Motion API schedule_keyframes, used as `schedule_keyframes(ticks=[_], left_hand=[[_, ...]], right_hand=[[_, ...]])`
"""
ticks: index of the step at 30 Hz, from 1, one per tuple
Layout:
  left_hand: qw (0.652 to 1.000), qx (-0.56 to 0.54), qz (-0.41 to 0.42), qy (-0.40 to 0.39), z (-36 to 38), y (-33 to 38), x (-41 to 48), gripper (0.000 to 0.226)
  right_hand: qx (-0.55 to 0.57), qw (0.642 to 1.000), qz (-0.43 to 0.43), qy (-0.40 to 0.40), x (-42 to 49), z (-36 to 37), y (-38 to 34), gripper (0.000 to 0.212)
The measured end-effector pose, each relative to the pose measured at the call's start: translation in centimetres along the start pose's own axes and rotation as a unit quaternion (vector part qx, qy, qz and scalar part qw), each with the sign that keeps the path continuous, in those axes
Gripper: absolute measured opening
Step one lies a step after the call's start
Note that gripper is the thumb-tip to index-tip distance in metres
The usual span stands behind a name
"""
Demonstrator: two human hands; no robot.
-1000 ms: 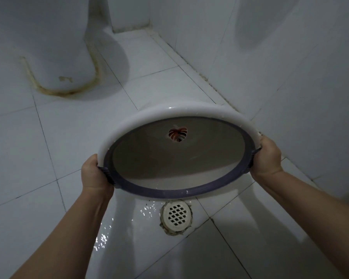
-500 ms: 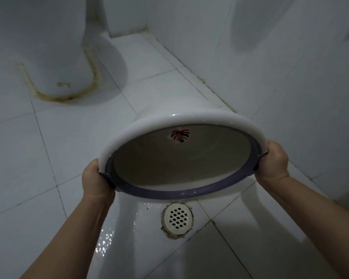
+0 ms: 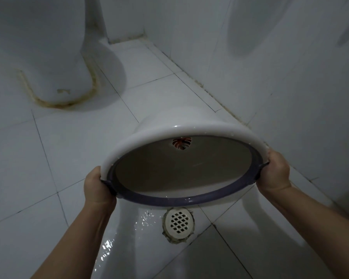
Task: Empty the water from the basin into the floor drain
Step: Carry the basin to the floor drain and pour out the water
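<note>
Head view: one white basin [image 3: 169, 127] with a dark purple rim, tipped almost onto its side, mouth facing the wearer, low rim edge hanging just above and behind the floor drain [image 3: 178, 223]. Left hand [image 3: 98, 188] wrapped around the left rim handle; right hand [image 3: 275, 172] wrapped around the right rim handle; both closed firmly on the basin, neither free. Interior: apparently drained, a thin film and a few drops along the lower lip, a red leaf motif on the bottom. Drain: round white grate, chipped grout surround, set at a tile corner. Floor [image 3: 58, 158]: white tile, wet and glossy in a band from the drain toward the wearer, dry further off. Hazards, judged: remaining drips may fall short of the grate onto tile, as the lip sits slightly behind it; wet handles could slide in the grip if the basin is shaken hard; the wet band underfoot is a slip risk on stepping back; water already spread on the tile may not all find the drain. Clearances: tiled wall [image 3: 290, 77] close on the right, near the right hand and the basin's far side, leaving little swing room that way; toilet base [image 3: 54, 67] well apart at upper left; open floor to the left and toward the wearer; free room above for righting the basin.
</note>
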State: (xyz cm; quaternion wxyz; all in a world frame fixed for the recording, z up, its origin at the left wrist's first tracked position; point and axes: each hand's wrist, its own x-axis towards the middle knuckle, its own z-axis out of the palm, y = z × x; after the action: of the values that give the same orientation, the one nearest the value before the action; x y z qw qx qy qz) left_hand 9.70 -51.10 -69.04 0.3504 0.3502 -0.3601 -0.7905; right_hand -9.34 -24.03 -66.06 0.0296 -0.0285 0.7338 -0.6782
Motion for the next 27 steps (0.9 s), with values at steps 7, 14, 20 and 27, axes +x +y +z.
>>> schedule_keyframes(ticks=[7, 14, 20, 27], left_hand=[[1.0, -0.002, -0.001, -0.013, 0.1, 0.0, -0.1, 0.069], [1.0, -0.007, -0.007, -0.002, 0.1, 0.0, -0.1, 0.067], [1.0, 0.002, -0.023, -0.008, 0.1, -0.1, -0.2, 0.067], [0.995, 0.004, -0.099, 0.032, 0.5, 0.2, 1.0, 0.062]], right_hand=[[0.015, 1.0, 0.012, 0.016, -0.2, 0.2, -0.2, 0.032], [-0.011, 1.0, 0.011, -0.003, 0.2, 0.0, 0.2, 0.028], [0.0, 1.0, 0.027, -0.012, 0.4, 0.0, 0.1, 0.026], [0.049, 0.993, 0.101, 0.036, 1.0, 0.7, -0.5, 0.062]])
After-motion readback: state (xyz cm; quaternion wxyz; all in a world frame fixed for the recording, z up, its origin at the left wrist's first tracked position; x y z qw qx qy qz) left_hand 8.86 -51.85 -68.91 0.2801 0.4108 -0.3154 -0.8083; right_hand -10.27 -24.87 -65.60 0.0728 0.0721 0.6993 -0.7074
